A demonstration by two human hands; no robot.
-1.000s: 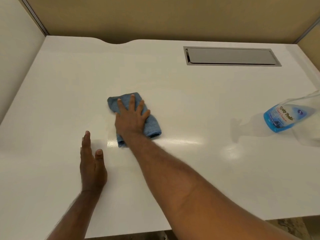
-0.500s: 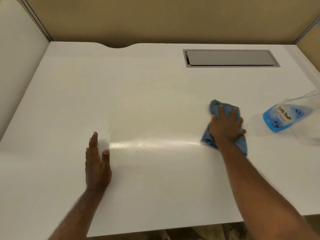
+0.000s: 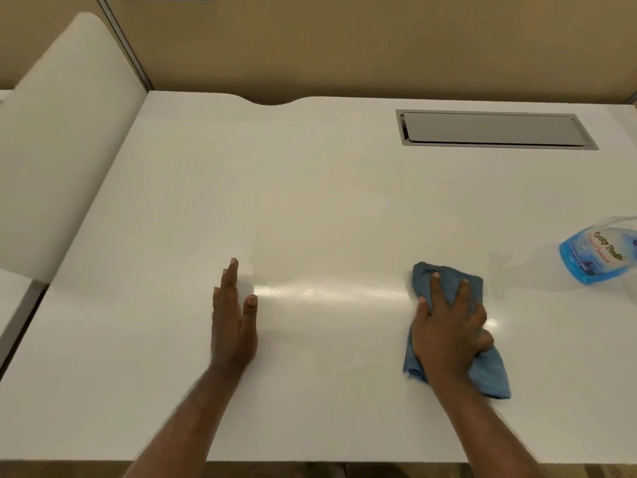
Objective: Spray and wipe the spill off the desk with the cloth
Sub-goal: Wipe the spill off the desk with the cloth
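A folded blue cloth lies on the white desk at the front right. My right hand presses down on it with fingers spread over the fabric. My left hand rests flat on the desk at the front centre, fingers together, holding nothing. A clear spray bottle with blue liquid and a blue label stands at the right edge, just right of the cloth; its top is cut off by the frame. A glossy wet streak runs between my two hands. No spill shows apart from it.
A grey recessed cable hatch is set into the desk at the back right. Tan partition walls close the back, and a white side panel stands at the left. The desk's front edge runs just below my forearms.
My right hand has swept the cloth from the desk's left centre across to the right, then slightly toward me. My left hand stays flat in place. The view has tilted.
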